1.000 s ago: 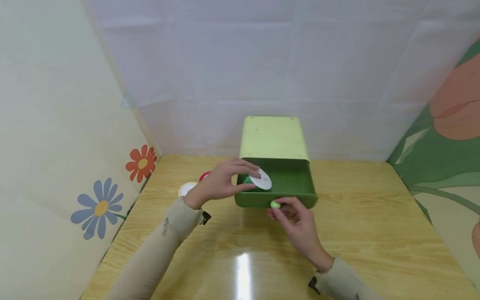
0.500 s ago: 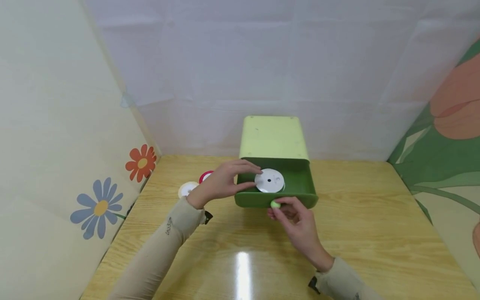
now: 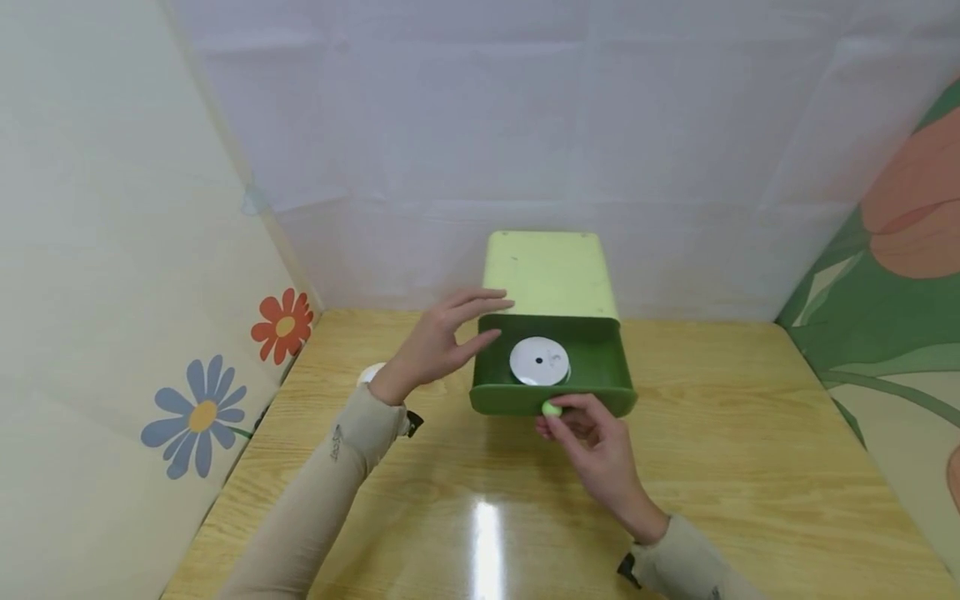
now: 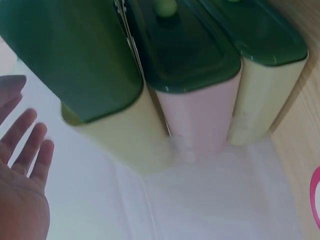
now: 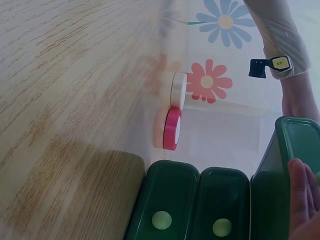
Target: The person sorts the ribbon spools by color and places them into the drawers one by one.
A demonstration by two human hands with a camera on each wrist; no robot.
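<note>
A ribbon spool (image 3: 539, 361) with a white face and dark centre hole lies flat in the pulled-out dark green drawer (image 3: 600, 362). My right hand (image 3: 596, 454) pinches the light green knob (image 3: 551, 409) on the drawer's front; in the right wrist view only part of that hand (image 5: 306, 200) shows at the edge. Fingers spread and holding nothing, my left hand (image 3: 438, 342) is over the drawer's left side, near the front edge of the yellow-green cabinet top (image 3: 549, 275). The left wrist view also shows the left hand (image 4: 22, 185) apart from the cabinet.
Below the pulled-out drawer are two shut drawers (image 5: 167, 195) with round knobs, one in a pink casing (image 4: 200, 120). To the cabinet's left, a white spool (image 5: 178, 91) and a pinkish-red spool (image 5: 172, 130) stand on the wooden table (image 3: 750, 442). A white cloth wall (image 3: 420, 167) rises behind.
The left hand let go of the ribbon spool, which tipped from tilted to flat in the drawer. That hand then rose back and left. The right hand stayed on the knob.
</note>
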